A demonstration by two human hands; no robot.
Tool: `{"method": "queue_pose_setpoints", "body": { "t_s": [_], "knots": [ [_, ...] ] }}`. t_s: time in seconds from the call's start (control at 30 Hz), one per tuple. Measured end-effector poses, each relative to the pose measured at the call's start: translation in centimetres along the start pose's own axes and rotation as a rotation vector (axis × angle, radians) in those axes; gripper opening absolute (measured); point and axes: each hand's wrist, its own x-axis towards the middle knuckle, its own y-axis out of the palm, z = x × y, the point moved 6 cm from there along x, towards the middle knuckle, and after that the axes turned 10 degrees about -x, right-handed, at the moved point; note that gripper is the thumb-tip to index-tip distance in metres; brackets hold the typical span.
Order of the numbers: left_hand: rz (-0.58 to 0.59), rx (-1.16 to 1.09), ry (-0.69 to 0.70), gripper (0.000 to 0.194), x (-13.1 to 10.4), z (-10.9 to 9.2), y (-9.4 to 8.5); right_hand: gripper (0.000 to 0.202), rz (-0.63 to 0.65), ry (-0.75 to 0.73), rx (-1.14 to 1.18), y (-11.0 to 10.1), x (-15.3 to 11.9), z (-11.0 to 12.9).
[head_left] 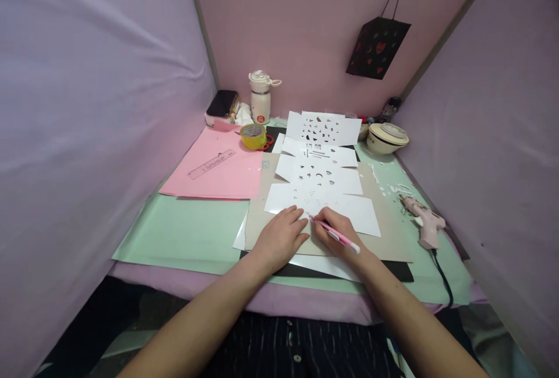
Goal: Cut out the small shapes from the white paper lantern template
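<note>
My right hand (336, 230) is closed round a slim pink-and-white craft knife (343, 239), pen-shaped, its tip low against the front edge of a folded white paper (362, 215). Faint triangle outlines and a few small holes mark this paper. Flat beside the tip lies my left hand (282, 237), fingers spread and pressing on the paper and the greyish board (262, 209) under it. Behind, further folds of white paper have star, moon, heart and triangle cutouts (321, 129).
Pink sheets (209, 186) with a clear ruler (212, 163) lie left. Yellow tape (254, 137), red-handled scissors (268, 142), and a white bottle (261, 101) stand behind. To the right are a lidded bowl (386, 138), paper scraps and a corded glue gun (428, 223). A black lantern (378, 48) hangs above.
</note>
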Motion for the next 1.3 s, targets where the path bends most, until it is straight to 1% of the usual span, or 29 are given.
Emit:
{"method": "queue_pose_setpoints", "body": {
  "t_s": [0.27,0.53,0.73,0.9,1.1,1.2,1.3],
  "knots": [
    [0.001,-0.003,-0.007,0.03,0.0,0.1,0.0,0.015,0.023,-0.02,-0.03,-0.1,0.0,0.1],
    [-0.024,-0.004,0.008,0.028,-0.1,0.1,0.0,0.015,0.024,-0.036,-0.059,0.1,0.0,-0.1],
    [-0.005,-0.013,-0.004,0.029,0.0,0.1,-0.1,0.014,0.03,-0.014,-0.055,-0.1,0.1,0.0],
    [-0.01,-0.004,0.003,0.028,0.0,0.1,0.0,0.015,0.008,-0.031,-0.054,-0.1,0.1,0.0],
    [-0.026,-0.002,0.013,0.027,-0.1,0.1,-0.1,0.014,0.01,0.006,-0.008,0.0,0.0,-0.3],
    [-0.025,-0.003,0.01,0.029,-0.1,0.1,0.0,0.011,-0.041,0.064,0.061,-0.3,-0.1,-0.9],
    [-0.028,-0.003,0.013,0.03,-0.1,0.2,0.0,0.012,-0.074,0.1,0.084,-0.3,-0.2,-1.4]
  ]
}}
